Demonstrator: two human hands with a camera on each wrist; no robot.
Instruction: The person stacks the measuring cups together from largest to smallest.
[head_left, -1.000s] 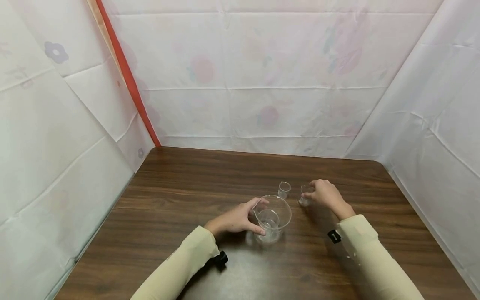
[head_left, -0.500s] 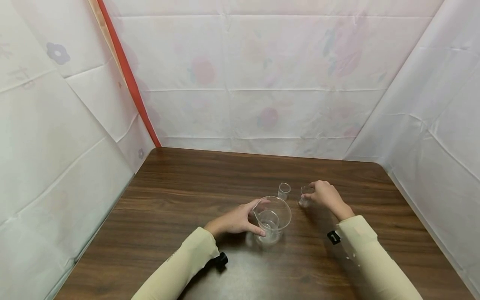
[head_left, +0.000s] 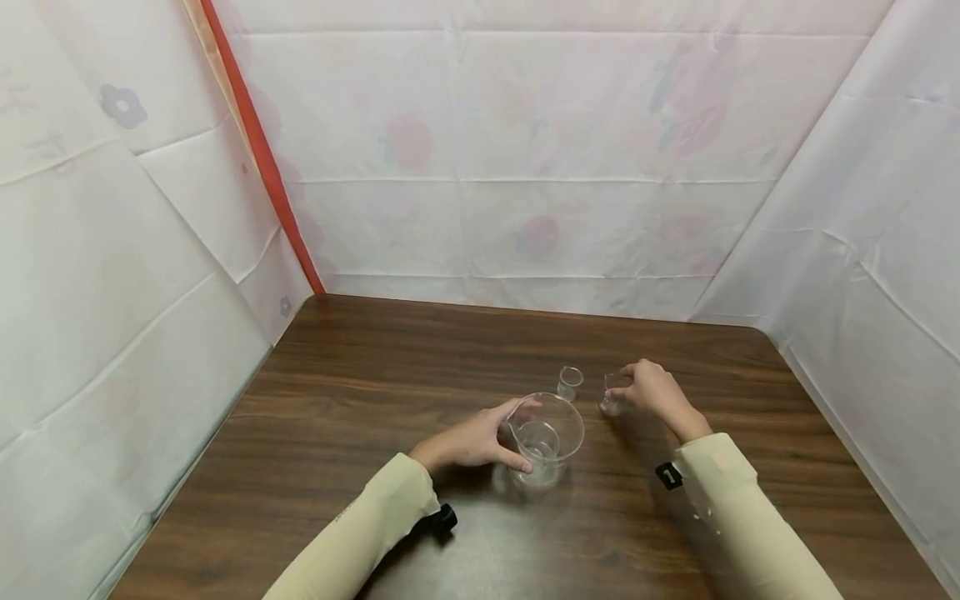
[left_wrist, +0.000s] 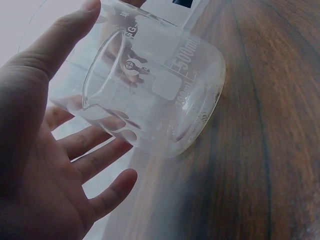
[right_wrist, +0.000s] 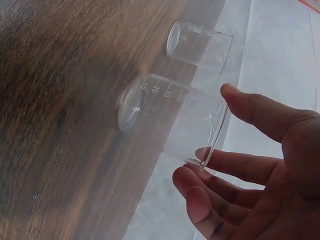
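A large clear glass beaker (head_left: 567, 454) stands on the wooden table, its printed scale showing in the left wrist view. Nested inside it is a smaller beaker (left_wrist: 112, 80). My left hand (head_left: 476, 437) holds the large beaker from its left side, thumb in front and fingers behind. To the right, my right hand (head_left: 657, 395) pinches a small graduated beaker (right_wrist: 165, 117) near its rim between thumb and fingers. That beaker is upright, its base at the tabletop. Another, smaller beaker (head_left: 569, 385) stands just left of it, behind the large one.
The dark wood table (head_left: 360, 358) has its far edge against a white patterned curtain (head_left: 465, 225). More white sheeting (head_left: 877, 275) borders the right side, and a red strip (head_left: 258, 154) runs up the left corner. Each wrist carries a small black device (head_left: 444, 518).
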